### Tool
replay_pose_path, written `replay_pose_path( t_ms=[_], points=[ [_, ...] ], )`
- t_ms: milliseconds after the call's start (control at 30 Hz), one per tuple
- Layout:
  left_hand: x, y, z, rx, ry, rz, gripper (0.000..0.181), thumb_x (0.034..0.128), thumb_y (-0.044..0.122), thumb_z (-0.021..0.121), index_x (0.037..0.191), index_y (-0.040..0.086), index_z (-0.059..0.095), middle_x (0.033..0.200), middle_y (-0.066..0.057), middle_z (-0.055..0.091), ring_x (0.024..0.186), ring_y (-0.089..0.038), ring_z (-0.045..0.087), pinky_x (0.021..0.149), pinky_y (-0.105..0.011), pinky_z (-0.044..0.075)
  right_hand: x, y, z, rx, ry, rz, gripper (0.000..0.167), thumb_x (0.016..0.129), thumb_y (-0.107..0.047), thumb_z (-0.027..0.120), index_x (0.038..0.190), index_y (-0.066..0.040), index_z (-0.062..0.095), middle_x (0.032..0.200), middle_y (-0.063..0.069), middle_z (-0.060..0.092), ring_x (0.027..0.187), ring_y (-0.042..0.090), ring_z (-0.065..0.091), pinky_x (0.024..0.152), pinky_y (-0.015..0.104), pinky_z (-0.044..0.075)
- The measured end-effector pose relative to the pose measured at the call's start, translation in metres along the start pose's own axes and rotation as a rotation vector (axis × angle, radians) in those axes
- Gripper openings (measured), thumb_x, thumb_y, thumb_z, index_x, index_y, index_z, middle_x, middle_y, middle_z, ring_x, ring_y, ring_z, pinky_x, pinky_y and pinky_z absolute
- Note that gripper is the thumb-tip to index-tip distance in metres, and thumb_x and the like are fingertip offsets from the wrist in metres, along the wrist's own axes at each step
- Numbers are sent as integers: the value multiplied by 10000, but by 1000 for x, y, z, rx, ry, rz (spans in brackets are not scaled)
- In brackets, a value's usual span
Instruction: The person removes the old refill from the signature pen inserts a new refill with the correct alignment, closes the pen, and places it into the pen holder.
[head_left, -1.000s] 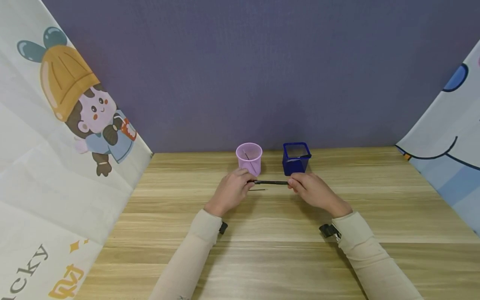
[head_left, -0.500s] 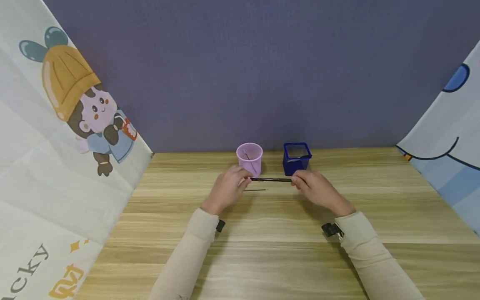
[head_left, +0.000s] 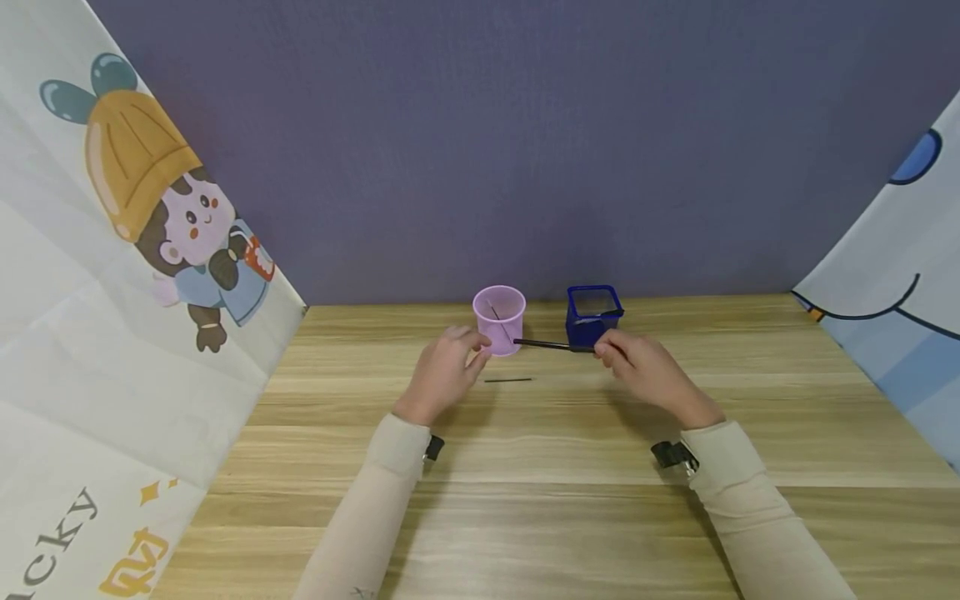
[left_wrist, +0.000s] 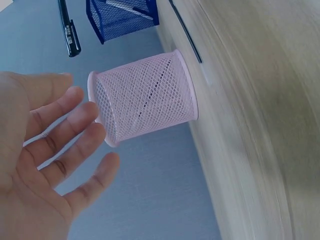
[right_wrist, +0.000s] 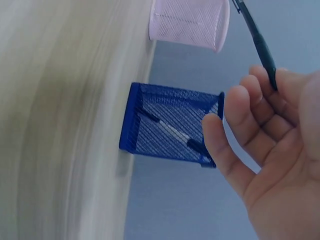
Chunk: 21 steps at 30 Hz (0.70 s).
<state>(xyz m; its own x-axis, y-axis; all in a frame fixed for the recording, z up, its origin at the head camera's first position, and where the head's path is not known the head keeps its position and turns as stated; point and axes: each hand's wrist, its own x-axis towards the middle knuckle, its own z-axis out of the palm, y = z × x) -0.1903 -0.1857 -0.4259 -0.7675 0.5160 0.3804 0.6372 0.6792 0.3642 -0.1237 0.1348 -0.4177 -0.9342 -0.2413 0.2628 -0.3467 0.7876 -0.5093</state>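
My right hand (head_left: pixel 641 371) pinches a black pen (head_left: pixel 551 344) between thumb and forefinger by one end. The pen lies nearly level above the table, its clip end pointing left. My left hand (head_left: pixel 442 375) holds nothing; its fingers are spread loosely (left_wrist: pixel 60 150) beside the pink mesh pen cup (left_wrist: pixel 145 95). Inside that cup leans a thin dark stick. Just behind the pen stands a blue square mesh pen holder (right_wrist: pixel 175 107) with a dark pen with a pale middle (right_wrist: pixel 172 131) slanting in it. On the table between the hands lies a thin dark rod (head_left: pixel 507 381), like a refill.
The wood-grain table (head_left: pixel 562 500) ends at a dark blue-grey backdrop (head_left: pixel 480 150). White printed cloths hang at the left (head_left: pixel 82 350) and right (head_left: pixel 900 275). Both containers stand by the table's back edge.
Earlier both hands held the pen, one at each end. The left hand has let go and drawn left. The right hand has moved the pen slightly right and farther back.
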Motion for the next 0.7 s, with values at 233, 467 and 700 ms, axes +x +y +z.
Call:
replay_pose_path(
  t_ms=[233,467,700],
  points=[
    [-1,-4,-2,17,29,-29,207,969,209,709,1132,84,740,1130,-75,740,1019,-238,677,885,-406,593,-4,4,-10,34,39,22,217,1092,-261,486,948,-140,595,777,25,573,655,118,522,590,269,431],
    [-1,-8,-4,42,38,-56,268,953,289,729,1137,96,746,1144,-56,742,1085,-244,673,954,-434,571,-6,7,-17,20,108,31,217,1091,-270,489,1058,-113,636,775,38,598,644,118,524,568,273,427],
    [-3,-10,-6,64,51,-63,272,951,328,728,1118,116,756,1162,-78,749,1114,-266,672,973,-461,562,-6,7,-21,-16,225,57,273,1088,-243,505,1130,-22,660,793,59,636,671,100,545,607,259,452]
  ],
)
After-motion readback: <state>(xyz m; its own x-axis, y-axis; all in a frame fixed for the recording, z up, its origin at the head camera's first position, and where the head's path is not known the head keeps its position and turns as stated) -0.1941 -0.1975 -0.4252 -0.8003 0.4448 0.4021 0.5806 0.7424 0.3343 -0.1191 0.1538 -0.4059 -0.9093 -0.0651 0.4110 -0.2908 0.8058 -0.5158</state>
